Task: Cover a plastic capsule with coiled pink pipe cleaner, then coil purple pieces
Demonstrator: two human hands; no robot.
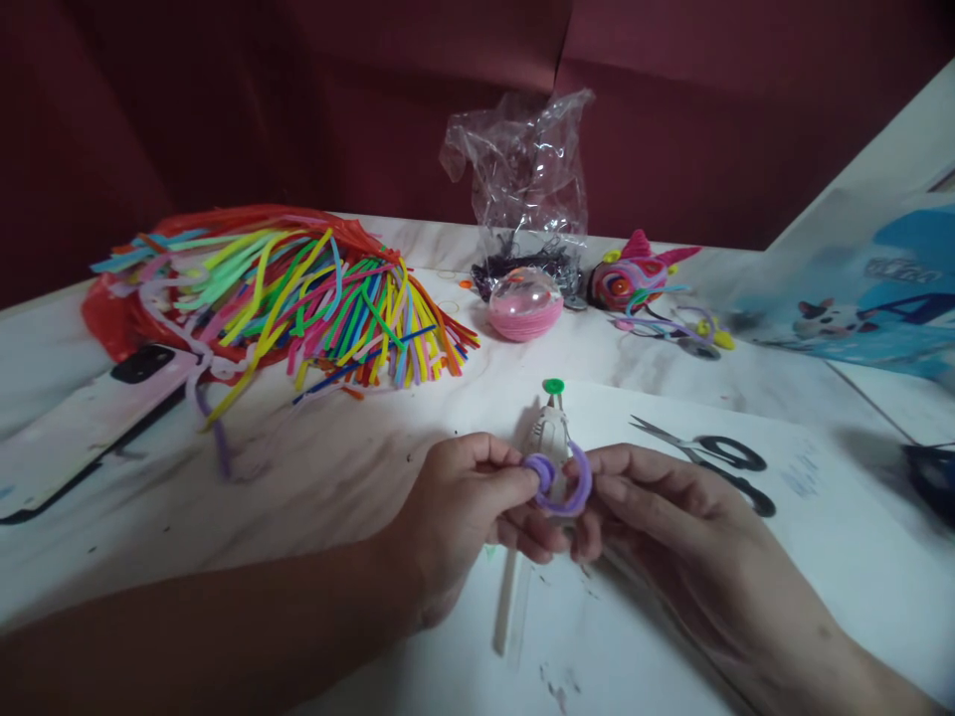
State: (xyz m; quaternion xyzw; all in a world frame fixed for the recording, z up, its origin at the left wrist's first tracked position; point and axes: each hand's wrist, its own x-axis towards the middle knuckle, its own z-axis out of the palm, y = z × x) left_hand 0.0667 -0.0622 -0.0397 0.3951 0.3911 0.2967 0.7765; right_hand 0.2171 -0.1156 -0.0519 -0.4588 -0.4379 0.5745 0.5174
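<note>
My left hand (470, 512) and my right hand (657, 497) meet over the table, both pinched on a purple pipe cleaner (558, 481) that is partly rolled into a small coil. The left fingers hold the coiled end and the right fingers hold the curved loose part. Just under and behind them lies a white tweezer-like tool (548, 430) with a green button (553, 386) at its far tip. Black-handled scissors (708, 457) lie on a white sheet (821, 557) to the right of my right hand.
A big pile of coloured pipe cleaners (298, 298) lies on a red bag at the left, beside a phone (82, 423). At the back stand a clear plastic bag (522, 169), a pink capsule ball (525, 303) and a pipe-cleaner figure (634, 273). A printed blue bag (858, 288) is at the right.
</note>
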